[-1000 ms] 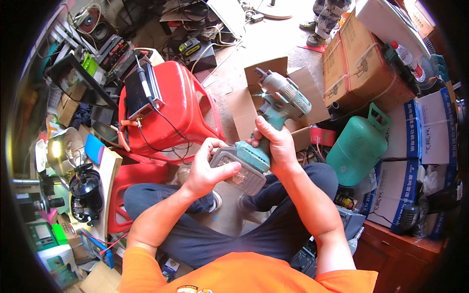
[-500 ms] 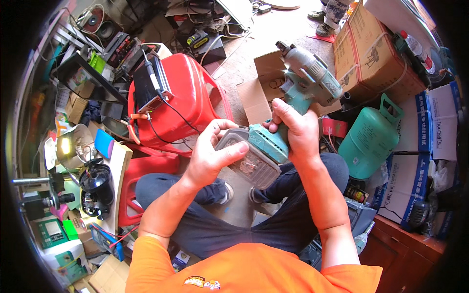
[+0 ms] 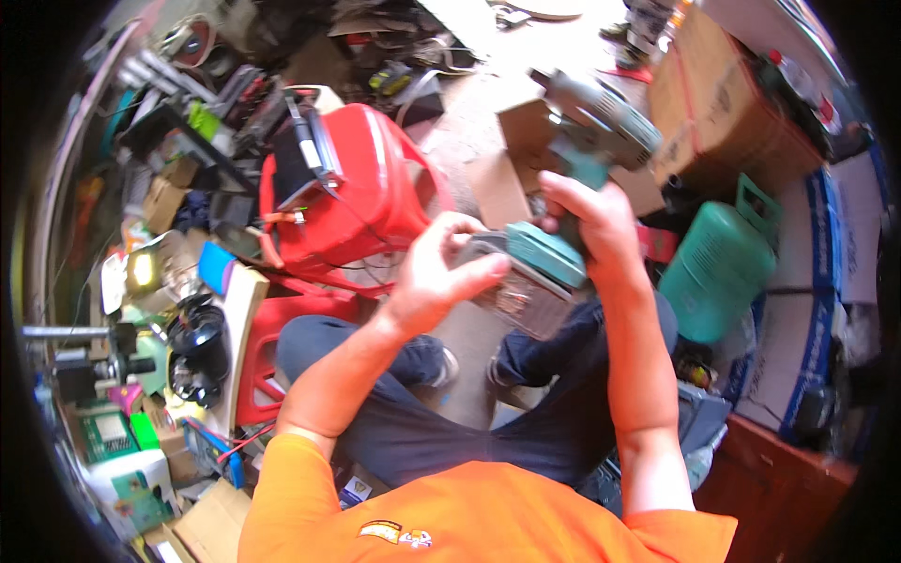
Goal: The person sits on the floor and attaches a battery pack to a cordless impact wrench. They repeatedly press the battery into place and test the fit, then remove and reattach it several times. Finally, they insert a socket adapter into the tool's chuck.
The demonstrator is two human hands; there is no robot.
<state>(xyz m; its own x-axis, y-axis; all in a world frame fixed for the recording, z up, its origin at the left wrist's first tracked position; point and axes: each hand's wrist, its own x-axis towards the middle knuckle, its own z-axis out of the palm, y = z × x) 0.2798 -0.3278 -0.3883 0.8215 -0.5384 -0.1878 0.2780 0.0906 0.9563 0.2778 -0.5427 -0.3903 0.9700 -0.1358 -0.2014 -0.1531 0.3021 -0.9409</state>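
My right hand (image 3: pixel 601 220) is closed round the grip of a teal cordless impact wrench (image 3: pixel 605 127), whose grey head points up and away. The wrench's base, a teal block, rests over a clear plastic box (image 3: pixel 533 305) holding small bits that I cannot make out. At the box's left end my left hand (image 3: pixel 434 281) pinches it between the thumb and fingers. Motion blur hides fine detail, and the wrench base covers part of the box.
A red stool (image 3: pixel 361 178) carries a black device with a cable. Beyond the wrench lies an open cardboard box (image 3: pixel 497 192). A green gas cylinder (image 3: pixel 713 272) and white-and-blue cartons (image 3: pixel 784 357) stand right. Tools and parts clutter the left, beside a wooden board (image 3: pixel 239 328).
The whole view has shifted, with the surroundings now farther right in it. Both hands keep their holds on the wrench and the box, which sit slightly higher and farther right in view.
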